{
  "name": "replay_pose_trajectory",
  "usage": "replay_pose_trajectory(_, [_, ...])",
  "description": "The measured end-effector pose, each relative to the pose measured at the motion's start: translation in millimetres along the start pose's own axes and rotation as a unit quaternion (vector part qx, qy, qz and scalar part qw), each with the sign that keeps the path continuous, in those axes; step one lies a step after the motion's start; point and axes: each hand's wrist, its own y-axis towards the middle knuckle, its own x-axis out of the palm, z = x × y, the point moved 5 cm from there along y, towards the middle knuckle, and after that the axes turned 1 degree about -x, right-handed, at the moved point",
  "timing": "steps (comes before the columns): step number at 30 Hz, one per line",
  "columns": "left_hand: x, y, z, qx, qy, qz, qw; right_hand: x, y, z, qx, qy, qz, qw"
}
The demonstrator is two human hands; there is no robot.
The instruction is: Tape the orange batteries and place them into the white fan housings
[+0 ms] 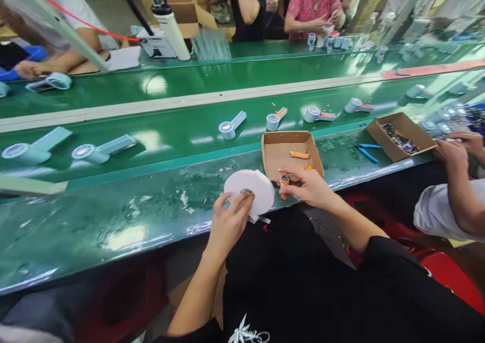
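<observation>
A flat roll of white tape [261, 187] lies at the table's front edge, its loose end hanging toward me. My left hand [230, 221] grips the roll by its hub, fingers bent over the centre. Just right of the roll, my right hand [312, 185] pinches an orange cylindrical battery [284, 189] upright between thumb and fingers. Behind that hand stands a shallow cardboard box [275, 153]. Inside it lies another orange battery [299, 154], and a further one is partly hidden by my fingers.
On the green conveyor [170, 126] lie several light-blue handheld fan bodies [227, 129], some holding orange batteries. Blue-handled pliers [367, 151] sit near a second cardboard box [394, 136] of small parts. A co-worker's hands [454, 151] are at the right; other people sit across the belt.
</observation>
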Motion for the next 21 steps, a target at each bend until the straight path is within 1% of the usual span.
replay_pose_trajectory(5, [-0.5,-1.3,1.3,0.045,0.037,-0.049,0.997,-7.9,7.5,-17.3,-0.012,-0.121,-0.059,0.991])
replay_pose_trajectory(7, [-2.3,-0.3,1.6,0.068,0.040,-0.058,0.995,-11.7,13.4,-22.7,-0.017,-0.156,-0.089,0.984])
replay_pose_trajectory(10, [-7.9,5.7,1.2,0.116,0.040,-0.055,0.991,-15.4,21.9,-25.1,-0.018,-0.182,-0.139,0.973])
replay_pose_trajectory(12, [-11.2,10.2,-1.0,0.136,0.025,-0.060,0.989,-16.1,24.3,-24.0,-0.008,-0.172,-0.155,0.973])
replay_pose_trajectory(14, [-14.4,13.0,-4.5,0.144,-0.007,-0.054,0.988,-15.4,23.6,-21.9,0.016,-0.138,-0.146,0.979])
replay_pose_trajectory(17, [-15.8,14.6,-15.4,0.151,-0.071,-0.004,0.986,-14.6,22.6,-18.3,0.039,-0.069,-0.103,0.992])
replay_pose_trajectory(19, [-11.2,18.8,-27.5,0.163,-0.117,0.018,0.980,-18.6,26.3,-16.9,0.030,-0.039,-0.072,0.996])
replay_pose_trajectory(21, [-8.1,29.2,-40.4,0.177,-0.156,0.023,0.971,-27.1,32.4,-17.7,0.013,-0.033,-0.051,0.998])
